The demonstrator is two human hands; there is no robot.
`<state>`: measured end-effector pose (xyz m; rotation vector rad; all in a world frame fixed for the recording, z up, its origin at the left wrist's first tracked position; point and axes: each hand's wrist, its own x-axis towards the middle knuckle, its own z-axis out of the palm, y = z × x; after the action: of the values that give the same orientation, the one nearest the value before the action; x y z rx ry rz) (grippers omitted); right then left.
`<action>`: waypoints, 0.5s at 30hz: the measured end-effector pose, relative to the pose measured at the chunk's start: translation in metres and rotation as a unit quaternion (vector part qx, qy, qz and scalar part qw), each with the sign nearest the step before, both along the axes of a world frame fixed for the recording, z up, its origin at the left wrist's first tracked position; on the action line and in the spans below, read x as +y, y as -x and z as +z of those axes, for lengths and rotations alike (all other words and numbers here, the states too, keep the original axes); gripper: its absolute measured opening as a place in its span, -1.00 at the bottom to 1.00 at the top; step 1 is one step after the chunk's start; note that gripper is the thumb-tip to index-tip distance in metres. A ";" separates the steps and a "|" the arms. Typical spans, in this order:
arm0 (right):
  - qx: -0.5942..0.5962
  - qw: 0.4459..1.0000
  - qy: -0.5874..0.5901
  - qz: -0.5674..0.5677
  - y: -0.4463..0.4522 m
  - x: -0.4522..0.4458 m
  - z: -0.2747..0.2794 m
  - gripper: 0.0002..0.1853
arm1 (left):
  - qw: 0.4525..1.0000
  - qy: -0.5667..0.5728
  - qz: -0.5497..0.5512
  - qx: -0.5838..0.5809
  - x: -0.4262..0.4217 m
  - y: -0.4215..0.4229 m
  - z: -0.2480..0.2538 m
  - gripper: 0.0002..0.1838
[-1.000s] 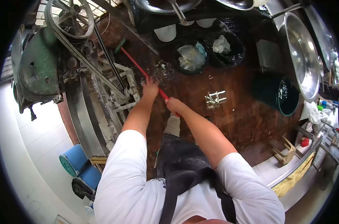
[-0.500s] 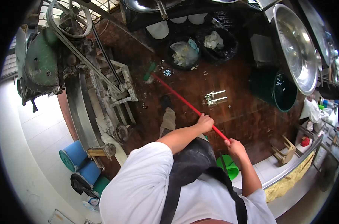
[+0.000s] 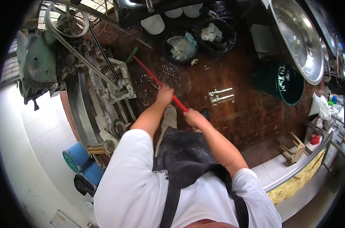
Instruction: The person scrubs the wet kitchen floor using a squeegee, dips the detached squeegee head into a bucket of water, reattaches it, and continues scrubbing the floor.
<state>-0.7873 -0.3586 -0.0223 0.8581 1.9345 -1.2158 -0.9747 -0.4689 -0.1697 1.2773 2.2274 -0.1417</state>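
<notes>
A long broom with a red handle and a narrow green head slants across the floor toward the upper left. My left hand is wrapped round the handle partway down. Farther back, near the handle's upper end, my right hand also grips it. The green head is close to the machine's frame, and whether it touches the floor is hard to tell. Pale scraps are scattered on a patch of the brown floor to the right of the head.
At my left stands a belt-driven machine with a large pulley wheel. Bins of trash sit ahead. To the right are a dark green tub, a big metal bowl and a small stool. Blue containers lie at the lower left.
The broom and both hands have swung left, and its head is now nearer the machine. My body has shifted, and the scattered scraps show more clearly. The green dustpan-like object near my right side is now out of sight.
</notes>
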 end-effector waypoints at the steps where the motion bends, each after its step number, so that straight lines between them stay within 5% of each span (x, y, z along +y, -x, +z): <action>1: 0.010 1.000 0.002 0.016 -0.032 0.014 0.000 -0.56 | 1.000 0.004 -0.003 -0.016 0.011 -0.027 -0.005 -0.76; 2: -0.069 0.996 0.052 -0.013 -0.048 0.035 0.038 -0.54 | 1.000 -0.014 -0.012 -0.023 0.021 -0.060 -0.008 -0.77; 4: -0.001 0.999 -0.048 0.026 -0.144 0.047 0.001 -0.50 | 0.997 -0.045 -0.019 -0.055 0.047 -0.128 0.003 -0.80; 5: -0.132 0.991 0.015 -0.023 -0.146 0.065 0.059 -0.52 | 0.995 -0.056 -0.016 -0.081 0.059 -0.159 0.016 -0.80; 8: -0.167 0.985 0.002 -0.039 -0.209 0.087 0.110 -0.60 | 0.988 -0.104 -0.012 -0.114 0.088 -0.236 0.045 -0.80; 12: -0.159 0.986 0.001 -0.044 -0.235 0.094 0.167 -0.67 | 0.975 -0.118 -0.053 -0.181 0.094 -0.266 0.072 -0.81; 15: -0.119 0.993 -0.009 0.017 -0.253 0.086 0.155 -0.70 | 0.968 -0.138 -0.066 -0.197 0.080 -0.257 0.096 -0.80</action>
<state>-0.5338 -0.2726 0.1332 0.9315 1.7634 -1.0282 -0.7180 -0.3893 -0.0735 1.4534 1.8638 0.3558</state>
